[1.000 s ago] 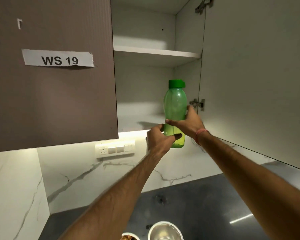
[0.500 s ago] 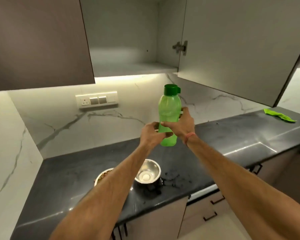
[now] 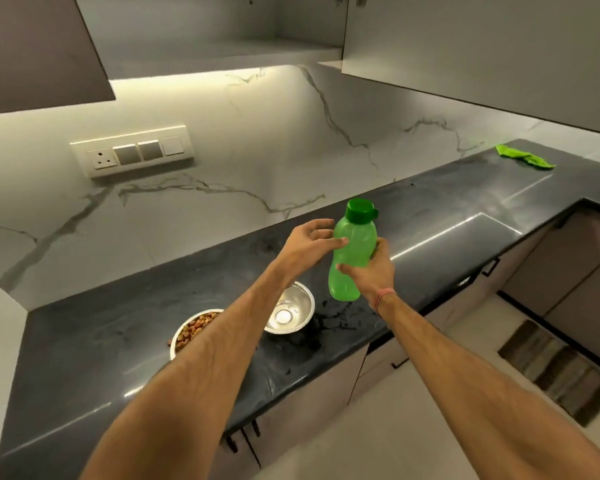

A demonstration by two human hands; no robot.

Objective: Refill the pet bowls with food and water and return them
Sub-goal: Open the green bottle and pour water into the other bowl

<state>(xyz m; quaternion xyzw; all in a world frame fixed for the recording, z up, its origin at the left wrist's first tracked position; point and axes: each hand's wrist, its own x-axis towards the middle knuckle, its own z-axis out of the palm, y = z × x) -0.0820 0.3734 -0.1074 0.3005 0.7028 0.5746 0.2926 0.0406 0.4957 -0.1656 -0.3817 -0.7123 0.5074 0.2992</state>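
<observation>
My right hand (image 3: 373, 271) grips a green plastic bottle (image 3: 352, 251) with a dark green cap around its lower middle, holding it upright above the black counter (image 3: 101, 341). My left hand (image 3: 309, 242) hovers beside the bottle's upper body with fingers spread and relaxed, its fingertips at the bottle's side. Below, an empty steel bowl (image 3: 293, 311) sits on the counter. To its left a second bowl (image 3: 191, 332) holds brown kibble and is partly hidden by my left forearm.
An upper cabinet door (image 3: 482, 46) stands open above right, its shelf bare. A green cloth (image 3: 523, 157) lies at the counter's far right. A switch panel (image 3: 132, 154) is on the marble wall. A striped mat (image 3: 555, 372) lies on the floor at right.
The bottle came down from the cabinet shelf to just above the counter. My left hand let go of the bottle's base and opened beside its upper part. The view tilted downward.
</observation>
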